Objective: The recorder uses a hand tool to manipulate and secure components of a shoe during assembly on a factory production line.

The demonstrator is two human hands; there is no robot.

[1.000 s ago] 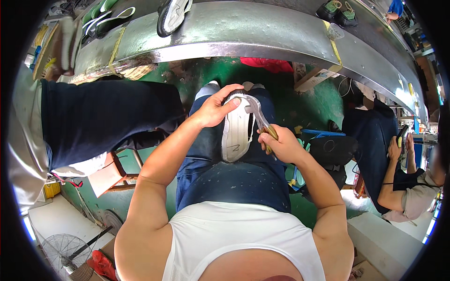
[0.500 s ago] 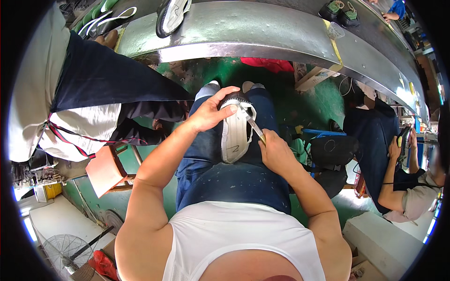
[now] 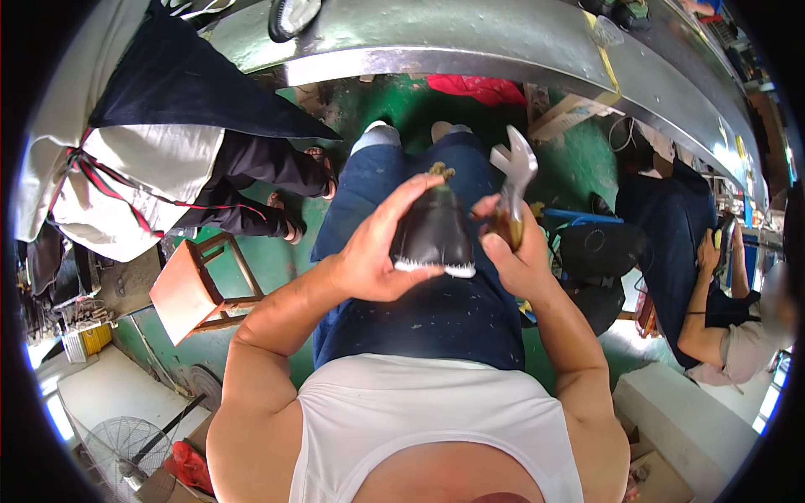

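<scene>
Over my lap, my left hand (image 3: pixel 369 256) is closed round a black leather shoe upper (image 3: pixel 432 230) with a ragged white lower edge. The shoe's black heel or toe end faces me, and a greenish-brown tuft, perhaps laces, stands at its far end. To its right, my right hand (image 3: pixel 520 260) is wrapped round the handle of lasting pliers (image 3: pixel 517 163). Their metal head points up and away from me, apart from the shoe. My palm and fingers hide much of the handle.
A metal workbench (image 3: pixel 419 52) crosses ahead, bearing a shoe (image 3: pixel 293 17). A person in a dark apron (image 3: pixel 193 92) stands at left near a stool (image 3: pixel 184 293); another person (image 3: pixel 662 251) sits at right. A fan (image 3: pixel 126 453) stands lower left.
My left hand has turned the shoe from its pale underside to its black upper, nearer me. The pliers have come off the shoe and swung head-up. My view has shifted slightly.
</scene>
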